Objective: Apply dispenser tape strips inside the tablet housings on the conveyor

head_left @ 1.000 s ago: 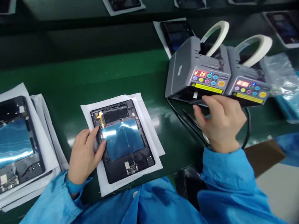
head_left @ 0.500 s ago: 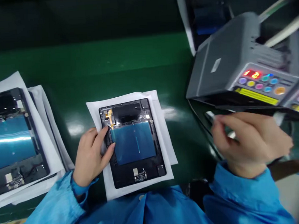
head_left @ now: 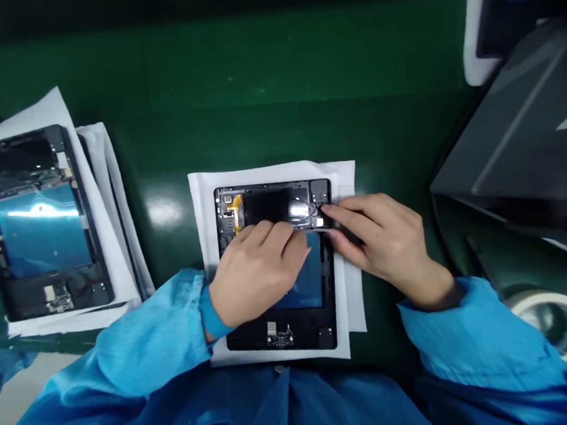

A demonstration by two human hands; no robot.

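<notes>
As hands (head_left: 258, 266) press, tablet (head_left: 282, 329) lengthwise, away

Left hand (head_left: 256, 269) flat, fingers extended, right hand (head_left: 383, 244) fingertips pinched, both blue-sleeved forearms converging

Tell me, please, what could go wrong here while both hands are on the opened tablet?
The right hand pinches something small and blurred at the upper right corner of the opened tablet; it might land crooked. The left hand lies across the blue panel and could smudge it. The tablet rests on loose white sheets, which might slide on the green belt.
</notes>
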